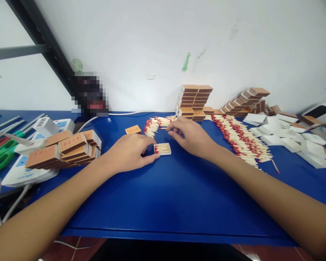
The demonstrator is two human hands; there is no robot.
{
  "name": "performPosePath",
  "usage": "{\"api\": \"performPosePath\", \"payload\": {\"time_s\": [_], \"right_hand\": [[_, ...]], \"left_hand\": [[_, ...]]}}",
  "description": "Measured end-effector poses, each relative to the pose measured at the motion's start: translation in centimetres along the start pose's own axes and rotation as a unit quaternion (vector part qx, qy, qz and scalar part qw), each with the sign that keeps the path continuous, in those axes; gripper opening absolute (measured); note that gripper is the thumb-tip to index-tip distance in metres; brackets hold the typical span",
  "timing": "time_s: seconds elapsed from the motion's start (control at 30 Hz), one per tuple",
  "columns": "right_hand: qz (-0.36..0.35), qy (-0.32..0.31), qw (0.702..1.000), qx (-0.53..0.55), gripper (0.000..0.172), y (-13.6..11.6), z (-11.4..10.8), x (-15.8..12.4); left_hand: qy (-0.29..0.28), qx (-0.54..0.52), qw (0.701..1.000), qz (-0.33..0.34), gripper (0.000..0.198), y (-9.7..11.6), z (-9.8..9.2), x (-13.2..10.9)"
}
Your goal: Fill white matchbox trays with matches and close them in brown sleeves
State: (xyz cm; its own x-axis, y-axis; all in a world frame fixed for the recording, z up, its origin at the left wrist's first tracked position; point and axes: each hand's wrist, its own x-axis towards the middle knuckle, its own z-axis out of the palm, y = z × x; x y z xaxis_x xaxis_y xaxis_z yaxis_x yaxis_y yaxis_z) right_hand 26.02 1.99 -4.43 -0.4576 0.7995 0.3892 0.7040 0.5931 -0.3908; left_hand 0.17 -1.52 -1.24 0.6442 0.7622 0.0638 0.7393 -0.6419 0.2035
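My left hand (pixel 130 152) has its thumb and fingers closed around the left end of a small white matchbox tray (pixel 166 153), which rests on the blue table. Several red-tipped matches (pixel 163 148) lie in that tray. Just above and right of it is my right hand (pixel 191 136), its fingers curled and thumb near the fingertips; whatever they pinch, if anything, is too small to make out. A curved pile of loose matches (pixel 152 125) lies beyond both hands. Behind my left hand sits an orange matchbox sleeve or box (pixel 133 129).
Stacked matchboxes (pixel 195 96) stand against the wall, with a leaning row (pixel 243 101) beside them. Rows of matches (pixel 237 139) and white trays (pixel 290 134) lie right. At left, more matchboxes (pixel 70 145) are piled by a power strip (pixel 24 175) and green-handled scissors (pixel 2 159).
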Motion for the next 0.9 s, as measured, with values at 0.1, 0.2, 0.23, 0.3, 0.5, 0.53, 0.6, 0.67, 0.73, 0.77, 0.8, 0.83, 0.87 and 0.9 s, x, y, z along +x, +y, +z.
{"api": "performPosePath", "payload": {"time_s": [0.1,0.2,0.23,0.3,0.5,0.53,0.6,0.67,0.73,0.77,0.8,0.83,0.87,0.9], "right_hand": [[0.009,0.000,0.999,-0.045,0.017,1.5,0.5,0.8],[0.013,-0.007,0.999,-0.036,0.013,2.2,0.8,1.1],[0.015,-0.006,1.000,-0.027,0.011,2.2,0.9,1.1],[0.021,-0.008,1.000,-0.011,0.008,2.3,1.0,1.2],[0.021,-0.038,0.999,-0.019,0.012,2.2,0.8,1.0],[0.015,-0.040,0.999,-0.019,0.012,2.0,0.6,0.9],[0.003,-0.037,0.999,-0.016,0.011,1.3,-0.1,0.6],[-0.008,-0.029,1.000,-0.008,0.011,0.1,-0.8,0.0],[-0.020,-0.028,0.999,-0.001,0.012,-1.3,-1.2,-0.7],[-0.024,-0.031,0.999,0.000,0.012,-2.0,-1.3,-1.1],[-0.030,-0.040,0.999,-0.001,0.013,-2.7,-1.3,-1.4],[-0.034,-0.054,0.998,-0.002,0.013,-3.2,-1.2,-1.7],[-0.039,-0.068,0.997,-0.002,0.014,-3.7,-1.1,-1.9],[-0.043,-0.081,0.996,-0.001,0.014,-4.0,-0.9,-2.0]], "left_hand": [[0.003,0.001,1.000,-0.003,0.033,0.0,0.0,-0.1],[0.003,0.005,1.000,-0.004,0.033,0.0,0.0,-0.1],[0.003,0.007,1.000,-0.003,0.032,0.0,0.0,-0.1],[0.001,0.008,1.000,-0.002,0.032,0.0,0.0,-0.1],[0.001,0.008,1.000,-0.002,0.031,0.0,0.0,-0.1],[0.001,0.008,1.000,-0.002,0.031,0.1,0.0,-0.1],[0.003,0.007,1.000,-0.002,0.031,0.1,0.0,-0.1],[0.005,0.006,1.000,-0.006,0.031,0.2,0.0,-0.1],[0.004,0.006,1.000,-0.012,0.031,0.2,0.0,-0.1],[0.004,0.008,1.000,-0.013,0.030,0.2,0.0,-0.1],[0.005,0.010,1.000,-0.013,0.029,0.1,0.0,-0.1],[0.005,0.013,1.000,-0.012,0.028,0.1,0.0,-0.1],[0.006,0.015,1.000,-0.011,0.027,0.1,0.0,-0.1],[0.007,0.017,1.000,-0.009,0.026,0.0,0.0,-0.1]]}}
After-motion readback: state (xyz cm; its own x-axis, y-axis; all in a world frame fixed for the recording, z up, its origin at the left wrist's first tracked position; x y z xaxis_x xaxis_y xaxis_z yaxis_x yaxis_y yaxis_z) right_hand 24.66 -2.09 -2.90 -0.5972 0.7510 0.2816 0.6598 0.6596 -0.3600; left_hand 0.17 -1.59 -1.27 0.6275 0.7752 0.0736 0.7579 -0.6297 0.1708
